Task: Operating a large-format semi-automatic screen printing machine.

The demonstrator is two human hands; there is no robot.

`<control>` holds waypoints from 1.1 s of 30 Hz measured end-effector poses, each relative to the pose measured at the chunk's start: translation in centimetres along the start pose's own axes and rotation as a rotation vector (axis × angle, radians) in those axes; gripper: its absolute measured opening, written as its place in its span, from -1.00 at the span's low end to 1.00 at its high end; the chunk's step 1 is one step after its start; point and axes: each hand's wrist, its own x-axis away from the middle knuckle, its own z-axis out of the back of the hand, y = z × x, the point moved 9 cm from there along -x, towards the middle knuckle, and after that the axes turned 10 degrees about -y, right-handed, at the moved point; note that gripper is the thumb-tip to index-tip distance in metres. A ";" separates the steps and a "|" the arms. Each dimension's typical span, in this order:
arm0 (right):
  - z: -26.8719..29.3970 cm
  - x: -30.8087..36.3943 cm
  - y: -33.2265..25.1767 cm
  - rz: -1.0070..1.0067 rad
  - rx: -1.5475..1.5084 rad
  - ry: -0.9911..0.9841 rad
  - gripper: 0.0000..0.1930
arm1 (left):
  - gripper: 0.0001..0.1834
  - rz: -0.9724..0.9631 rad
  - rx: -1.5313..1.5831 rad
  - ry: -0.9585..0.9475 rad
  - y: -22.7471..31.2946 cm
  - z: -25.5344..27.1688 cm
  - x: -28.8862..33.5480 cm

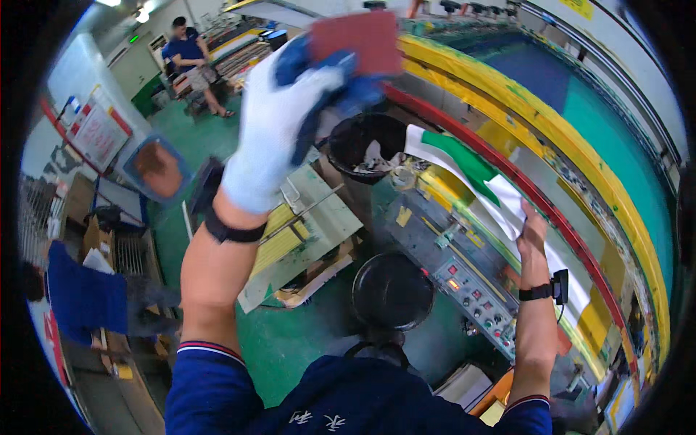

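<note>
My left hand [279, 109], in a white glove with blue-coated fingers, is raised high toward the machine. It is closed on a flat reddish-brown rectangular piece [357, 43]; motion blurs both, and the kind of piece cannot be made out. Lower on the right, my bare right hand [533, 230] pinches the edge of a white and green sheet [471, 163]. The sheet lies along the machine's near side, its held edge lifted and folded over. Whether it is paper or cloth is unclear.
A red rail [486, 148] and a yellow frame [533, 101] curve along the machine. Its control panel [475, 297] faces me. Nearby stand a black bin [341, 148], a round black stool [393, 291] and a stained board [330, 214]. One person [190, 54] sits far back; another [87, 293] is at left.
</note>
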 end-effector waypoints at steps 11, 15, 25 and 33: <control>-23.7 -15.4 11.9 0.143 0.314 -0.375 -0.60 | -0.74 0.204 -0.668 0.564 6.2 18.2 25.3; -29.6 -21.0 16.2 0.164 0.623 -0.255 -0.65 | -0.54 0.321 -0.811 0.698 4.0 23.6 29.1; -37.4 -36.5 31.4 0.132 0.850 -0.231 -0.59 | -0.49 0.492 -0.646 0.873 -2.5 38.2 30.2; -29.0 -42.1 40.9 0.002 1.315 0.010 -0.52 | -0.52 0.444 -0.569 0.891 -6.2 43.8 32.0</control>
